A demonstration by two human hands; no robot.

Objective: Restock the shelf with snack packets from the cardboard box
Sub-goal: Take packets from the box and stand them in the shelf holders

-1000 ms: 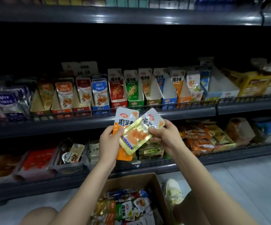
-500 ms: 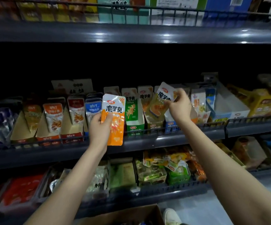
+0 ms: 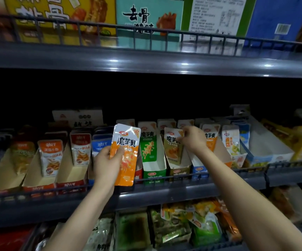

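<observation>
On the top tier stand large cartons behind a dark wire rail [image 3: 146, 31]: a yellow printed carton [image 3: 63, 13], a teal carton with black characters [image 3: 149, 17], a white carton with fine print [image 3: 217, 15] and a plain blue carton [image 3: 276, 19]. A white card sign [image 3: 77, 117] stands far back in the dark.

orange-and-white packet [image 3: 125, 156], olive-yellow packet [image 3: 172, 147], green display box [image 3: 152, 167]

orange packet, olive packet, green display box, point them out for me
orange packet [image 3: 126, 160], head view, on its orange lower face
olive packet [image 3: 173, 150], head view, on its printed front
green display box [image 3: 153, 173], head view, on its front panel
</observation>
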